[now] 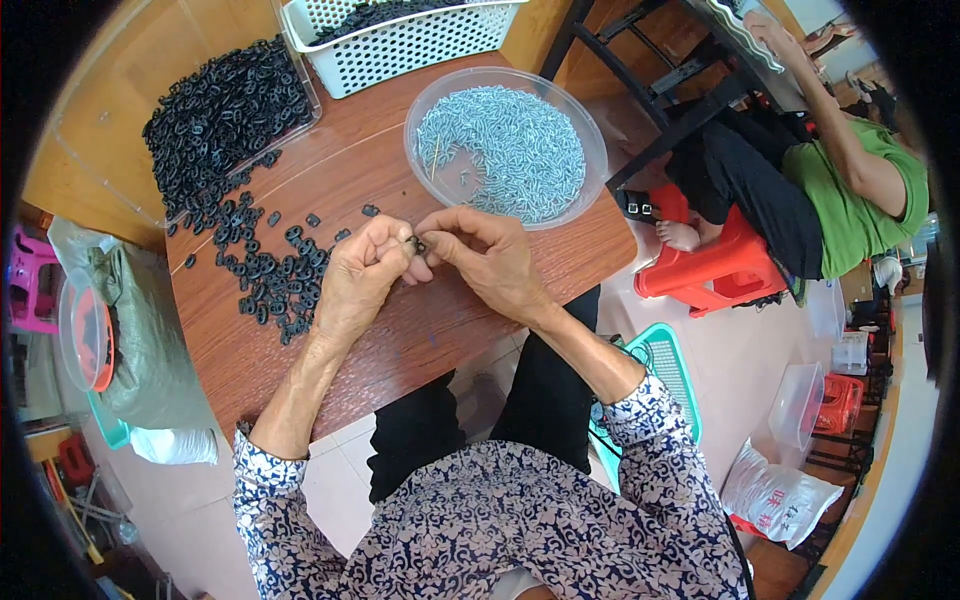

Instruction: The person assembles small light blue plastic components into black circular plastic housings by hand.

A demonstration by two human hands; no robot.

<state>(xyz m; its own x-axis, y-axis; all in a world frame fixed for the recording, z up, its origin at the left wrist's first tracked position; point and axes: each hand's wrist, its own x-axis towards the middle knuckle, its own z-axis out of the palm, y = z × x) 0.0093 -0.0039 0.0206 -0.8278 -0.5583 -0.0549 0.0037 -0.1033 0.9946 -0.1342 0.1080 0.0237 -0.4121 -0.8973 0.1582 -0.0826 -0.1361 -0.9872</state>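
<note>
My left hand (362,278) and my right hand (487,257) meet over the front of the brown wooden table (420,330). Together they pinch a small black ring-shaped part (417,243) between their fingertips. Whether a screw is in it I cannot tell. A scatter of the same black parts (270,275) lies on the table just left of my left hand. A clear round bowl (424,98) full of small silvery screws (505,150) stands right behind my hands.
A clear tray heaped with black parts (225,115) sits at the back left. A white perforated basket (400,45) stands behind it. Another person in a green top (850,200) sits on a red stool (720,265) to the right. Bags and bins surround the table.
</note>
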